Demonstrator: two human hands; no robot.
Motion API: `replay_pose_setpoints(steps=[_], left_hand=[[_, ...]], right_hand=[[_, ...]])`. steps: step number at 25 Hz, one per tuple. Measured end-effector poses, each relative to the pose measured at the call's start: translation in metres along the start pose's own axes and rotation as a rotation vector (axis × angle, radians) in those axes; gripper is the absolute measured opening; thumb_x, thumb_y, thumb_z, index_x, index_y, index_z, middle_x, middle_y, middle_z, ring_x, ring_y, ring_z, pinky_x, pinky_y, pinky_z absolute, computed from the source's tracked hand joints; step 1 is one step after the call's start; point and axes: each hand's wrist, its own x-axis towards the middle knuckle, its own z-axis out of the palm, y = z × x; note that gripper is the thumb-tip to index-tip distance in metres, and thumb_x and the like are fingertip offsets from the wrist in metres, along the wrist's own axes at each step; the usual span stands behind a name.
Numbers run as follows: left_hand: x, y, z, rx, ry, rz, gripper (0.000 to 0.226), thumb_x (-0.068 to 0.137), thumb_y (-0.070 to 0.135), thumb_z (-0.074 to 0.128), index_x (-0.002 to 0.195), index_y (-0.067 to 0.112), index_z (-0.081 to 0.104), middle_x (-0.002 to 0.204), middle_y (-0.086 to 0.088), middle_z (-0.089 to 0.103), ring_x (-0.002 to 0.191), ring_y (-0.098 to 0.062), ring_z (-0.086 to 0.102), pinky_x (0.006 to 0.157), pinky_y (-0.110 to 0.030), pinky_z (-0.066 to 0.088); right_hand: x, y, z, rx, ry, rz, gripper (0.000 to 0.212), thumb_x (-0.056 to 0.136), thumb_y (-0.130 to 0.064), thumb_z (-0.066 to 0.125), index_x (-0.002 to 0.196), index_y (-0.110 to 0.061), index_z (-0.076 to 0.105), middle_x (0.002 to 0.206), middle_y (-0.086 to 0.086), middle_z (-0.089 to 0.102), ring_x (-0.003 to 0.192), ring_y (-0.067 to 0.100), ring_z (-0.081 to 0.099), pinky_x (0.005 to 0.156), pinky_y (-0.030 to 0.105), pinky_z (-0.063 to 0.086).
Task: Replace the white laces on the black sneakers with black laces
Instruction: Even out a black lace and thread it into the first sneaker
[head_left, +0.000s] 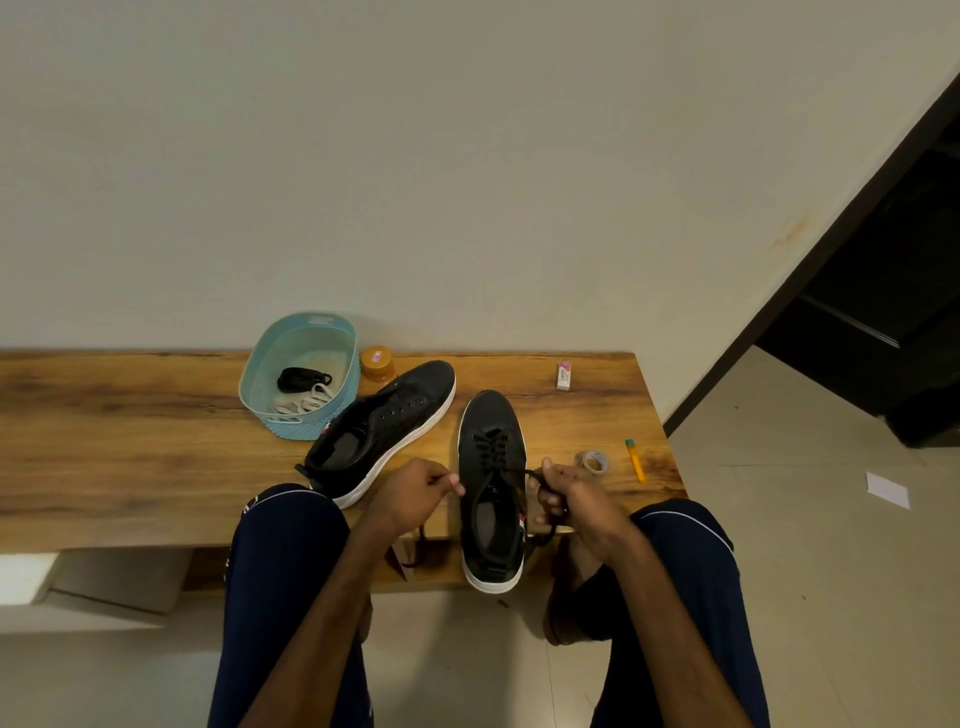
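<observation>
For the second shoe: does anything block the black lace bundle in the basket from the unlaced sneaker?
Nothing visible does. The black lace bundle lies uncovered in the blue plastic basket beside the unlaced black sneaker.

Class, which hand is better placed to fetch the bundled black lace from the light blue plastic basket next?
Probably the left hand: the light blue basket sits on its side; the right hand is across the laced black sneaker.

Reaching forward and down with both bare forearms (322, 597), elbows out of view. Pinching a thin black shoelace (524, 472) between thumb and curled forefinger of the left hand (415, 493), knuckles up. Gripping the shoelace in the right hand (571, 501) too, fingers wrapped round it.
</observation>
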Motion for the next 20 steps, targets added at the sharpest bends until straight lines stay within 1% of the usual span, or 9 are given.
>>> replay_pose_setpoints(steps=[2, 3, 5, 7, 9, 11, 13, 16, 20], left_hand=[[-0.007, 0.008, -0.005, -0.175, -0.036, 0.059, 0.028, 0.101, 0.029, 0.051, 0.083, 0.023, 0.072, 0.094, -0.008, 0.069, 0.07, -0.01, 0.056, 0.067, -0.029, 0.046], [-0.01, 0.014, -0.007, -0.256, -0.013, 0.091, 0.027, 0.101, 0.027, 0.051, 0.085, 0.02, 0.071, 0.097, -0.008, 0.069, 0.074, -0.008, 0.057, 0.071, -0.028, 0.044], [-0.011, 0.027, -0.006, -0.438, 0.018, 0.128, 0.025, 0.101, 0.024, 0.051, 0.087, 0.015, 0.07, 0.103, 0.007, 0.07, 0.096, -0.002, 0.062, 0.083, -0.029, 0.043], [-0.008, 0.037, -0.002, -0.616, 0.028, 0.165, 0.03, 0.101, 0.026, 0.05, 0.083, 0.014, 0.069, 0.111, 0.012, 0.072, 0.112, 0.001, 0.06, 0.096, -0.033, 0.043], [-0.002, 0.042, 0.007, -0.703, 0.046, 0.218, 0.034, 0.102, 0.028, 0.047, 0.081, 0.01, 0.068, 0.114, 0.002, 0.073, 0.114, -0.011, 0.063, 0.099, -0.033, 0.046], [0.0, 0.046, 0.017, -0.739, 0.072, 0.25, 0.041, 0.104, 0.027, 0.043, 0.091, -0.005, 0.064, 0.1, -0.009, 0.074, 0.097, -0.019, 0.068, 0.089, -0.027, 0.052], [0.001, 0.048, 0.025, -0.756, 0.085, 0.253, 0.041, 0.106, 0.025, 0.039, 0.098, -0.01, 0.059, 0.087, -0.011, 0.069, 0.083, -0.019, 0.065, 0.08, -0.023, 0.052], [0.004, 0.048, 0.027, -0.819, 0.093, 0.251, 0.032, 0.106, 0.02, 0.039, 0.1, -0.004, 0.059, 0.081, -0.007, 0.061, 0.075, -0.013, 0.059, 0.074, -0.021, 0.051], [0.015, 0.038, 0.02, -1.076, 0.172, 0.098, 0.028, 0.105, 0.024, 0.042, 0.086, 0.009, 0.056, 0.068, -0.002, 0.045, 0.062, -0.012, 0.048, 0.083, -0.04, 0.057]], right_hand=[[-0.008, -0.01, -0.004, -0.022, -0.078, -0.069, 0.036, 0.107, -0.028, 0.041, 0.089, -0.009, 0.066, 0.063, -0.003, 0.047, 0.061, 0.011, 0.048, 0.068, 0.029, 0.048], [-0.008, -0.012, -0.004, -0.046, -0.056, -0.147, 0.033, 0.106, -0.026, 0.043, 0.091, -0.01, 0.068, 0.07, -0.001, 0.055, 0.069, 0.013, 0.054, 0.072, 0.029, 0.049], [-0.002, -0.012, 0.003, -0.015, 0.047, -0.296, 0.029, 0.105, -0.022, 0.045, 0.09, -0.011, 0.068, 0.096, 0.002, 0.07, 0.093, 0.015, 0.065, 0.082, 0.028, 0.049], [0.006, -0.011, 0.015, 0.106, 0.069, -0.373, 0.03, 0.105, -0.021, 0.043, 0.088, -0.007, 0.064, 0.111, 0.007, 0.072, 0.109, 0.017, 0.066, 0.088, 0.028, 0.053], [0.011, -0.009, 0.026, 0.224, 0.067, -0.382, 0.032, 0.106, -0.025, 0.042, 0.088, -0.006, 0.061, 0.094, 0.013, 0.071, 0.094, 0.025, 0.068, 0.088, 0.033, 0.055], [0.016, -0.006, 0.035, 0.281, 0.113, -0.37, 0.034, 0.104, -0.031, 0.044, 0.086, -0.007, 0.06, 0.073, 0.01, 0.059, 0.072, 0.021, 0.057, 0.079, 0.032, 0.05], [0.02, -0.001, 0.043, 0.305, 0.139, -0.372, 0.034, 0.105, -0.03, 0.043, 0.089, -0.006, 0.062, 0.07, 0.007, 0.05, 0.068, 0.017, 0.049, 0.076, 0.031, 0.047], [0.028, 0.002, 0.05, 0.301, 0.17, -0.379, 0.03, 0.105, -0.023, 0.044, 0.098, -0.005, 0.066, 0.071, 0.003, 0.054, 0.066, 0.013, 0.048, 0.071, 0.027, 0.047], [0.04, 0.002, 0.045, 0.464, 0.279, -0.365, 0.027, 0.105, -0.019, 0.044, 0.091, -0.006, 0.063, 0.064, 0.0, 0.048, 0.057, 0.01, 0.042, 0.062, 0.026, 0.043]])
